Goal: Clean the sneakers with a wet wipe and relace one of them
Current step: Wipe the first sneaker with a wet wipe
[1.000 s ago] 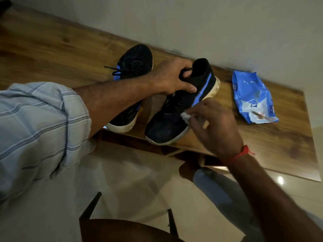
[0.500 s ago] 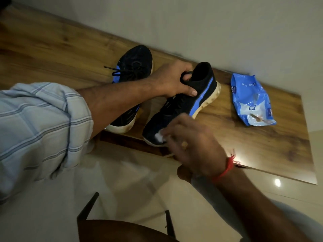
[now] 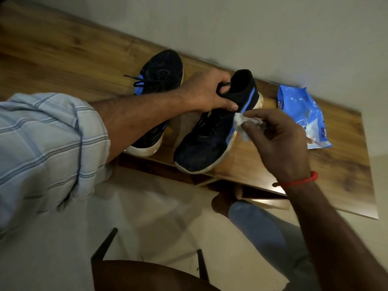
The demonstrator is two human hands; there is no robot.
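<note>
Two black sneakers with blue stripes and pale soles stand on a wooden bench [image 3: 315, 164]. My left hand [image 3: 207, 91] grips the collar of the right sneaker [image 3: 210, 141], thumb on its outer side. My right hand [image 3: 279, 139] pinches a crumpled white wet wipe [image 3: 241, 124] against that shoe's blue side stripe, just above the midsole. The left sneaker [image 3: 161, 72] lies behind my left forearm, laces spilling out to the left; its middle is hidden by the arm.
A blue wet wipe pack [image 3: 302, 110] lies on the bench to the right of the shoes, near the wall. A dark chair back [image 3: 147, 274] is at the bottom. My knee in jeans [image 3: 262, 225] and pale floor tiles sit below the bench edge.
My right hand has moved with the wipe from the toe of the right sneaker back up to its side near the heel. My left hand has kept its grip on the collar.
</note>
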